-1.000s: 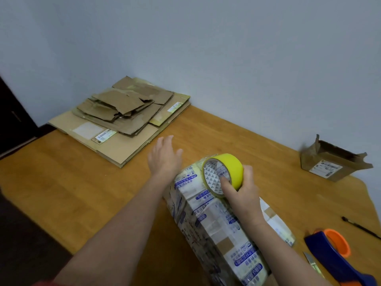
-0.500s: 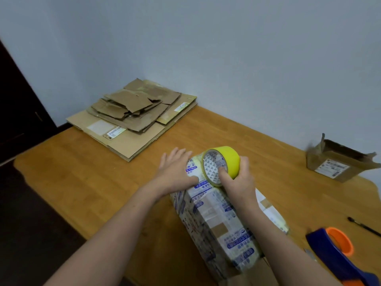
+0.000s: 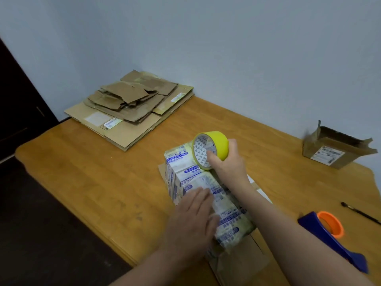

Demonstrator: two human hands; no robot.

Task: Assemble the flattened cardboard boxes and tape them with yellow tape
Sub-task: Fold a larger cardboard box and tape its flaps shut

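Pale blue wall backs a wooden worktop (image 3: 92,172). Flattened boxes (image 3: 132,108) lie stacked at its far left corner. The box under assembly (image 3: 198,182) lies near the front edge, under both hands. It is wrapped in old tape printed with blue characters, too blurred to read. A small open box (image 3: 334,149) at the far right carries a white shipping label, and its text is too small to read. The same applies to the labels on the stack. A blue tape dispenser (image 3: 329,234) lies at the right.

Change: the left hand (image 3: 191,221), a second ago at the far end of the box beside the roll, now lies flat, fingers straight, on the near part of the top face. The right hand (image 3: 228,164) grips the yellow tape roll (image 3: 218,144) with fingers in its core, at the far end as before.

Judgement: the strip is probably being pressed down along the seam, with cutting to follow. The core shows a triangle pattern and no legible brand.
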